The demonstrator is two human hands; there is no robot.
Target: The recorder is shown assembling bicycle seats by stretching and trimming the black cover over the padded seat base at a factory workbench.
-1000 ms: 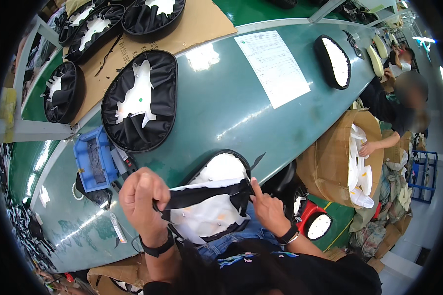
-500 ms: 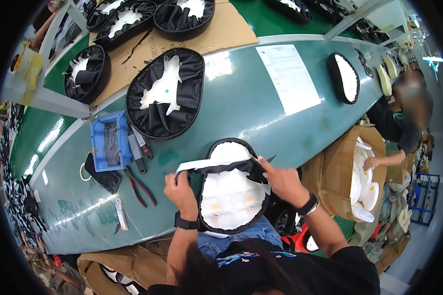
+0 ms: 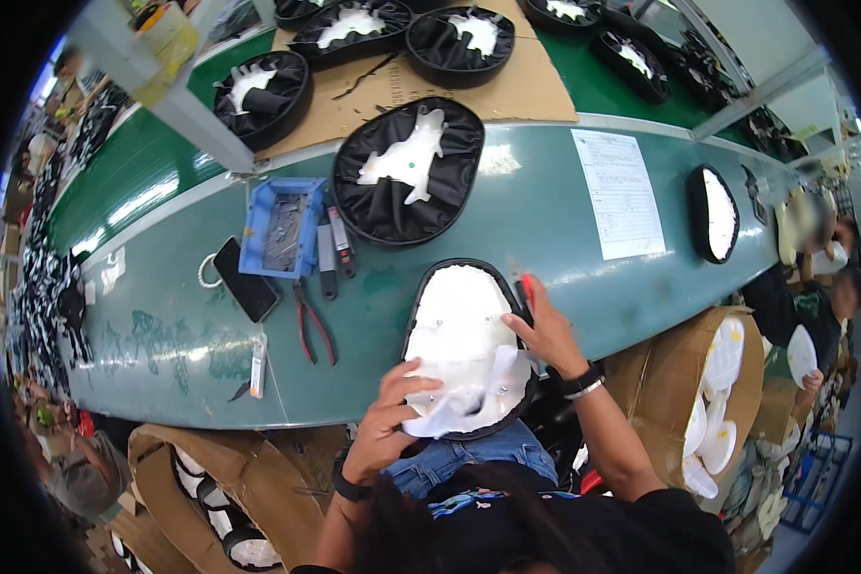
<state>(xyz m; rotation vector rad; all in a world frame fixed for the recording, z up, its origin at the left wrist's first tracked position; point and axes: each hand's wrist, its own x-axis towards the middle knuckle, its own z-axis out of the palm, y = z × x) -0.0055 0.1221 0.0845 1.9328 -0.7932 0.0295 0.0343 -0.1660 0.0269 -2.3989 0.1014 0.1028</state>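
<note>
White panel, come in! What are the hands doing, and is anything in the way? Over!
Left hand at black-rimmed white panel's lower left; right hand gripping red-handled tool; thin white sheet across panel's lower part.

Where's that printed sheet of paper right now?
In the head view, the paper lies on the green table, right of centre, between the large black oval piece and the smaller black-rimmed white one further right.

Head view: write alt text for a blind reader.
The person's left hand overlaps the lower-left edge of a black-rimmed white oval panel; the right hand grips a red-handled tool near its right edge. To the left, a blue tray and red-handled pliers lie on the green table.
</note>
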